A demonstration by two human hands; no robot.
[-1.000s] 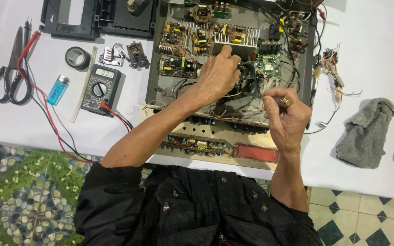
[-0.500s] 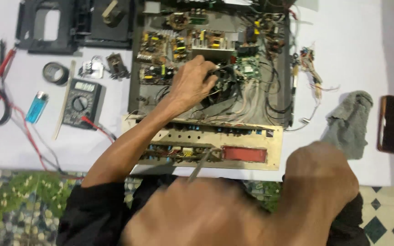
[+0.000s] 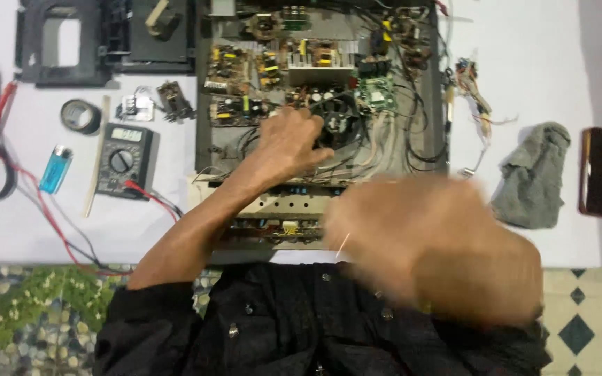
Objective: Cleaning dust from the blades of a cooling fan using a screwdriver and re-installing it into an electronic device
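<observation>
Hands over an opened chassis

The left hand (image 3: 288, 143) rests, fingers curled, on wiring inside the open electronics chassis (image 3: 322, 104) on the white desk (image 3: 538, 63); the right hand (image 3: 433, 244), near the camera, is blurred, grip unclear; a multimeter (image 3: 121, 159) lies left of the chassis.

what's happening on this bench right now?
A person in a black shirt works on an opened electronics chassis full of circuit boards and wiring, on a white table. The left hand rests inside it by a round black fan. The right hand is raised near the camera, blurred; its contents are unclear. A black multimeter, blue lighter and grey rag lie alongside.
</observation>
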